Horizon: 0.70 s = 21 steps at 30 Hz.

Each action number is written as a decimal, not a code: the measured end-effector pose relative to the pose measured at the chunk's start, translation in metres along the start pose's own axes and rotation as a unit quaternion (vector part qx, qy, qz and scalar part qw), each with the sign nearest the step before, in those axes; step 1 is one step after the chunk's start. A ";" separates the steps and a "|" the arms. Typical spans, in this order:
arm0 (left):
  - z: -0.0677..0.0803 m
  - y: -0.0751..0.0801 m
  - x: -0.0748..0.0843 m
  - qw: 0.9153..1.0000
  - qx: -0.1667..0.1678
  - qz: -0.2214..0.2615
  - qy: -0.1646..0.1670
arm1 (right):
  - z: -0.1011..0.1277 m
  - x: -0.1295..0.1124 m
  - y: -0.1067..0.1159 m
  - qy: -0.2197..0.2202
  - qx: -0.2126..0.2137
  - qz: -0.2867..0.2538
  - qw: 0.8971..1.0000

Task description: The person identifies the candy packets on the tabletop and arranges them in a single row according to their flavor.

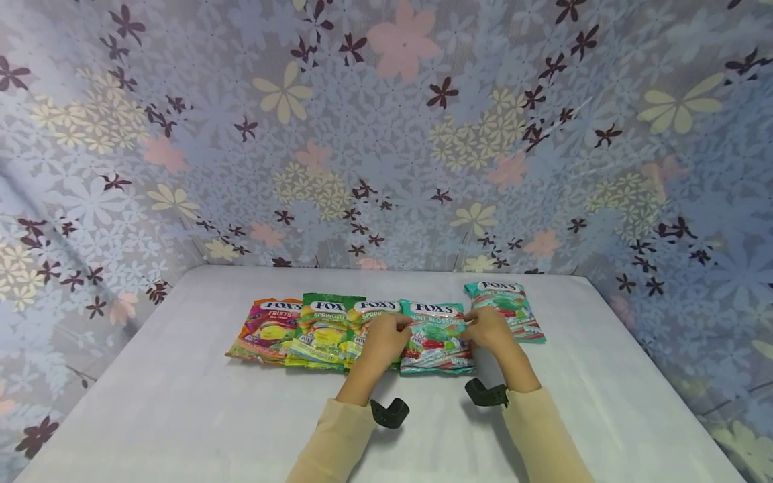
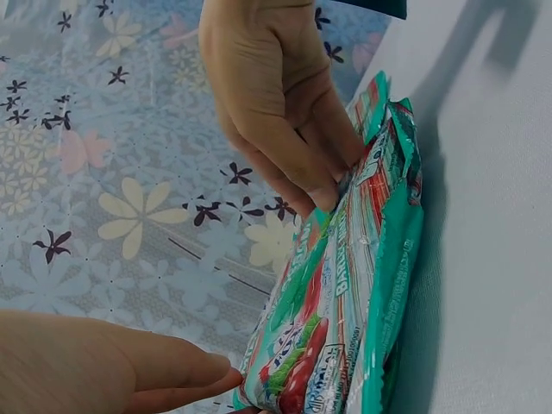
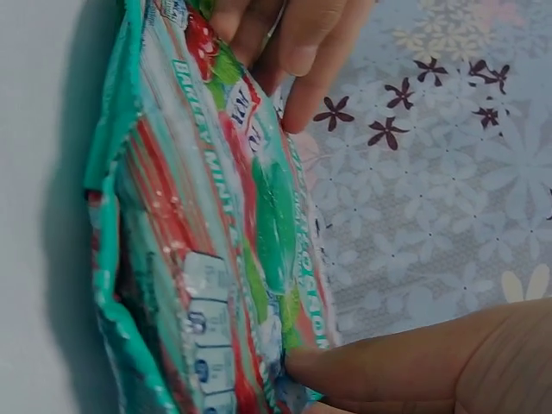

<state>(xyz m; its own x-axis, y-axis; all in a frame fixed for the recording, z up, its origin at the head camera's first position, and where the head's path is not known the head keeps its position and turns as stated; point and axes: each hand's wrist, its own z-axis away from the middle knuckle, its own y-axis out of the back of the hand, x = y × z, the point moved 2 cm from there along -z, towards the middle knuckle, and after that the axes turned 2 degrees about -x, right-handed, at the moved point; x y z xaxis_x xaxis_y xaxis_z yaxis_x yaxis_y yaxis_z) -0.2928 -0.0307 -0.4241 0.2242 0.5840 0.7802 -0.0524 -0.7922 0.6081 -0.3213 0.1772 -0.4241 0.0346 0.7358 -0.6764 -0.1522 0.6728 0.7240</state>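
Two hands grip a teal candy bag on a white surface [image 1: 181,402].

The teal mint bag [image 1: 436,339] lies fourth in a row of sweet packets, a second teal bag [image 1: 507,310] just beyond. The left hand [image 1: 384,339] pinches its left edge, the right hand [image 1: 488,330] its right edge, fingers curled on the wrapper between them.

Surface: white table [image 1: 181,402], spanning near edge to far wall | Backdrop: floral-patterned sheet [image 1: 386,134] covered far, left and right sides | Pattern: pale blue, cream, pink, dark maroon flowers | Lighting: even, soft shadows
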 end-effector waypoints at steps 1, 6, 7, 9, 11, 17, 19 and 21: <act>0.000 0.000 0.000 1.000 0.002 0.001 -0.004 | 0.000 0.000 0.001 -0.001 0.003 -0.001 1.000; 0.000 0.000 0.000 1.000 0.007 -0.002 -0.007 | 0.002 0.000 0.006 -0.006 0.004 -0.021 1.000; 0.000 0.000 0.001 1.000 0.009 -0.008 -0.007 | 0.002 0.000 0.007 -0.004 0.004 -0.024 1.000; -0.001 0.000 0.002 1.000 0.013 -0.015 -0.005 | 0.002 0.000 0.010 -0.001 0.003 -0.029 1.000; -0.002 0.000 0.004 1.000 0.019 -0.023 -0.003 | 0.001 0.001 0.013 0.003 -0.001 -0.028 1.000; -0.003 -0.003 0.007 1.000 0.029 -0.010 -0.007 | 0.002 0.005 0.026 0.011 0.013 -0.012 1.000; -0.002 -0.005 0.006 0.999 0.033 -0.001 -0.016 | 0.002 0.008 0.027 0.002 0.013 -0.015 1.000; -0.001 -0.006 0.006 0.999 0.044 0.004 -0.022 | 0.002 0.009 0.025 -0.009 0.006 -0.034 0.999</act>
<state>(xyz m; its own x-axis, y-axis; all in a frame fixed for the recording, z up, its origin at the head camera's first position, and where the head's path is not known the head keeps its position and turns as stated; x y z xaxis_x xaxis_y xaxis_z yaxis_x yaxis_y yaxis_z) -0.2918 -0.0221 -0.4233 0.2662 0.5716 0.7762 0.0311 -0.8099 0.5857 -0.3230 0.2010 -0.4119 0.0629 0.6901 -0.7210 -0.1379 0.7215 0.6785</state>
